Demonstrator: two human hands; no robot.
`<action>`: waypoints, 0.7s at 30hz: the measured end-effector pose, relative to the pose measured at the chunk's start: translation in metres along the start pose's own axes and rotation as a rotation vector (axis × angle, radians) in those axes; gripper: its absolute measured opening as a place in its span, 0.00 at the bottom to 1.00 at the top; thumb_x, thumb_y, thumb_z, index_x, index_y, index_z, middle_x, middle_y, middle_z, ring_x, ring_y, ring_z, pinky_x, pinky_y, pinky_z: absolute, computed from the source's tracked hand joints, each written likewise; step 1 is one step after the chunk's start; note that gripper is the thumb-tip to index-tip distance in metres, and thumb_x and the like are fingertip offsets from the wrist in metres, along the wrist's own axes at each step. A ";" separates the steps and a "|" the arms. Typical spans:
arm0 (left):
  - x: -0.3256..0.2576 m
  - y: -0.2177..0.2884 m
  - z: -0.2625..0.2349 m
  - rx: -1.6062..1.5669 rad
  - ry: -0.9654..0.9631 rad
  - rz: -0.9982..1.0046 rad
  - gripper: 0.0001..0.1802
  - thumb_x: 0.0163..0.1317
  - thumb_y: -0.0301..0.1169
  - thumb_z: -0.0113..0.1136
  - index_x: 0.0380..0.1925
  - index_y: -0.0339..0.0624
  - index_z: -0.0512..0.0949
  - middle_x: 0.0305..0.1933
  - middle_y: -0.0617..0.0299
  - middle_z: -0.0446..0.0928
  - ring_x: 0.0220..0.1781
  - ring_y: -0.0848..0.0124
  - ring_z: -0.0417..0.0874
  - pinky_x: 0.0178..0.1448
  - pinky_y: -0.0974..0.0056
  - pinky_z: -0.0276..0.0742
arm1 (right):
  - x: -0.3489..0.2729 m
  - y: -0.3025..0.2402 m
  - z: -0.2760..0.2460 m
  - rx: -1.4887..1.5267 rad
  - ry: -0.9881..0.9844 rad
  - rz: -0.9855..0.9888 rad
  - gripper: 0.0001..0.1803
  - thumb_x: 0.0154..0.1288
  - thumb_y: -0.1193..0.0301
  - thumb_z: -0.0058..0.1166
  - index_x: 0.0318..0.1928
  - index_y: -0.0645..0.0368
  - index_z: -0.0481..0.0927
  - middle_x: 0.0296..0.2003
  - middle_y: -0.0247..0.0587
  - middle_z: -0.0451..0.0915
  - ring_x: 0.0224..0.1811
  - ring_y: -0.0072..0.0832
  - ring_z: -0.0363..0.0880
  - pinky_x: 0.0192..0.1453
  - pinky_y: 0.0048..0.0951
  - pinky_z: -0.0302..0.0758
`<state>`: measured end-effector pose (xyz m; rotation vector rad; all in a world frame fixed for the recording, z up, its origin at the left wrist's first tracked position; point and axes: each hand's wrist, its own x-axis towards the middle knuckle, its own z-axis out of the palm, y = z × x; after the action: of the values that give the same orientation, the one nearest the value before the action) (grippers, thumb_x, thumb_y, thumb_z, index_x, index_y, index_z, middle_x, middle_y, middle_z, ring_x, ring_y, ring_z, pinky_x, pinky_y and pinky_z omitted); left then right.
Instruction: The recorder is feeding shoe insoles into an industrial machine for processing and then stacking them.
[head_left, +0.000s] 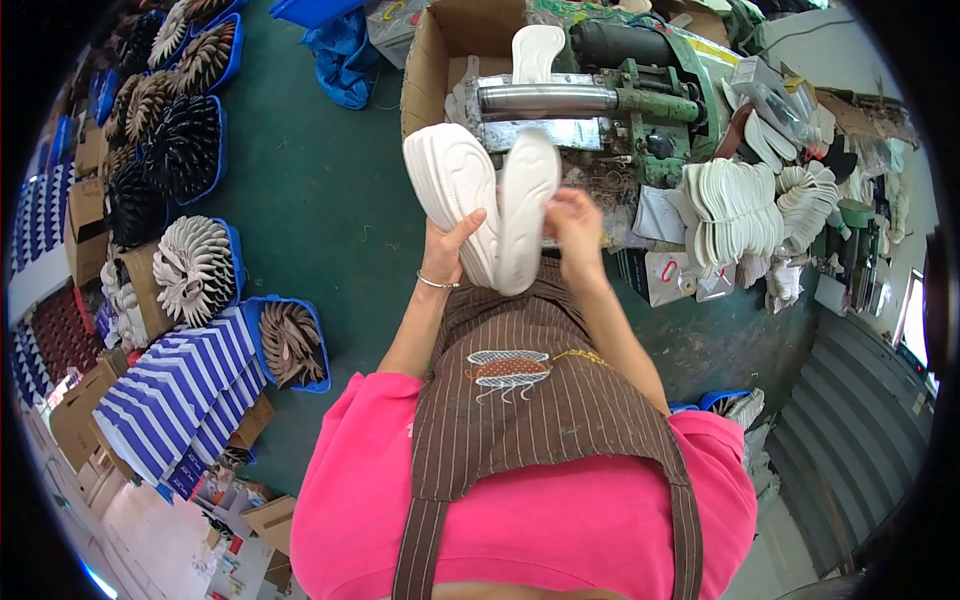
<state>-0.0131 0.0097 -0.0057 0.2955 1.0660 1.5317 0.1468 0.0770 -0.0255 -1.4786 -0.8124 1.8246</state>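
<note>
1. Pink sleeves and a brown striped apron (540, 400) filled the view nearest the head, the person seated facing a green roller machine (600, 100)
2. Blue bins of fanned-out soles (195, 268) lined the green floor to the person's left, and heaps of white insoles (735, 205) lay to the right of the machine
3. Between lap and machine stood a stack of white insoles (455, 190), held on edge and leaning slightly left
4. One single insole (525, 205) was peeling away from the stack's right side, just below the roller
5. To my eye the peel would go best with the stack braced steady and only the top piece lifted by its edge, so none beneath came along
6. Her left hand (450, 245) was clasped around the stack's lower end, thumb across its face
7. Her right hand (575, 215) had closed its fingertips on the single insole's edge, a light pinch and not a fist
</note>
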 end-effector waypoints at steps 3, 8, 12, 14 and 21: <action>0.000 0.006 0.003 -0.185 -0.095 -0.066 0.25 0.56 0.26 0.59 0.54 0.30 0.67 0.50 0.51 0.75 0.48 0.66 0.78 0.53 0.64 0.74 | 0.035 -0.021 -0.002 0.065 0.078 -0.144 0.10 0.63 0.76 0.49 0.45 0.66 0.73 0.32 0.38 0.80 0.29 0.22 0.79 0.34 0.21 0.76; -0.003 -0.018 -0.001 0.165 0.053 0.069 0.24 0.56 0.28 0.61 0.52 0.33 0.69 0.46 0.58 0.76 0.44 0.73 0.77 0.49 0.67 0.74 | -0.012 -0.006 0.019 -0.209 -0.162 0.048 0.12 0.68 0.65 0.47 0.39 0.62 0.77 0.28 0.29 0.78 0.30 0.16 0.75 0.33 0.19 0.71; 0.001 -0.027 0.001 0.234 0.004 0.038 0.22 0.58 0.30 0.60 0.51 0.32 0.70 0.45 0.59 0.76 0.44 0.74 0.77 0.48 0.68 0.73 | -0.003 0.004 -0.006 0.020 0.004 -0.061 0.05 0.63 0.74 0.53 0.37 0.63 0.77 0.32 0.34 0.80 0.31 0.17 0.76 0.38 0.19 0.72; -0.001 -0.030 -0.011 -0.020 -0.032 -0.075 0.23 0.60 0.31 0.57 0.52 0.30 0.68 0.47 0.55 0.76 0.47 0.67 0.78 0.51 0.63 0.75 | 0.027 -0.011 -0.011 0.013 -0.001 -0.069 0.08 0.64 0.71 0.51 0.36 0.66 0.77 0.30 0.34 0.79 0.29 0.17 0.74 0.35 0.19 0.72; -0.001 -0.024 -0.006 0.159 0.077 0.003 0.21 0.55 0.28 0.63 0.47 0.32 0.73 0.43 0.60 0.78 0.43 0.73 0.78 0.48 0.69 0.74 | -0.011 0.002 0.014 -0.103 -0.104 0.005 0.06 0.58 0.74 0.58 0.35 0.59 0.75 0.25 0.27 0.75 0.26 0.13 0.67 0.26 0.17 0.61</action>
<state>-0.0014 0.0036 -0.0264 0.3496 1.2517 1.4739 0.1344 0.0659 -0.0180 -1.4603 -0.9665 1.9015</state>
